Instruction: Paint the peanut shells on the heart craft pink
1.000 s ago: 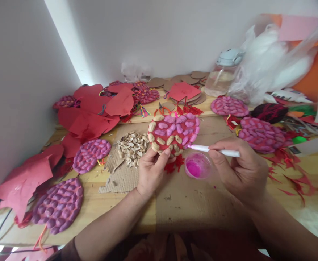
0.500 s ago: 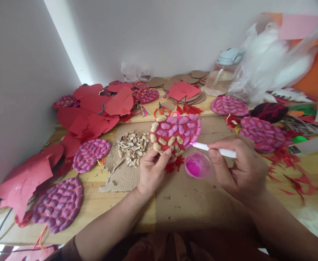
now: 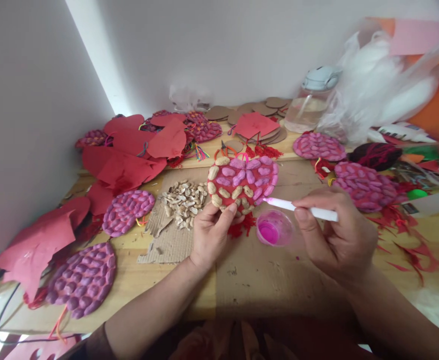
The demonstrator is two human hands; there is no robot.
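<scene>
My left hand [image 3: 215,231] grips the lower edge of a red heart-shaped plaque [image 3: 231,191] covered with peanut shells, thumb on its front. Shells along the top and right are pinkish purple; those on the left and bottom are bare tan. Between the fingers of my right hand [image 3: 334,232] is a white paintbrush [image 3: 319,212], a slim pen-like stick. Its pink tip meets the plaque's lower right edge. Just below the tip stands a small clear cup [image 3: 284,229] of magenta paint. Red tassels [image 3: 247,224] hang behind the plaque's bottom.
Loose peanut shells [image 3: 185,202] lie on corrugated cardboard [image 3: 170,250] to the left. Purple shell plaques [image 3: 84,280] and red paper pieces [image 3: 39,240] spread along the left. At the back are orange-handled pliers [image 3: 225,149], cardboard shapes [image 3: 275,102] and a lidded jar [image 3: 309,107].
My right hand and the paintbrush have shifted slightly right and down, while the tip stays by the plaque's lower right edge. My left hand holds the plaque in the same place.
</scene>
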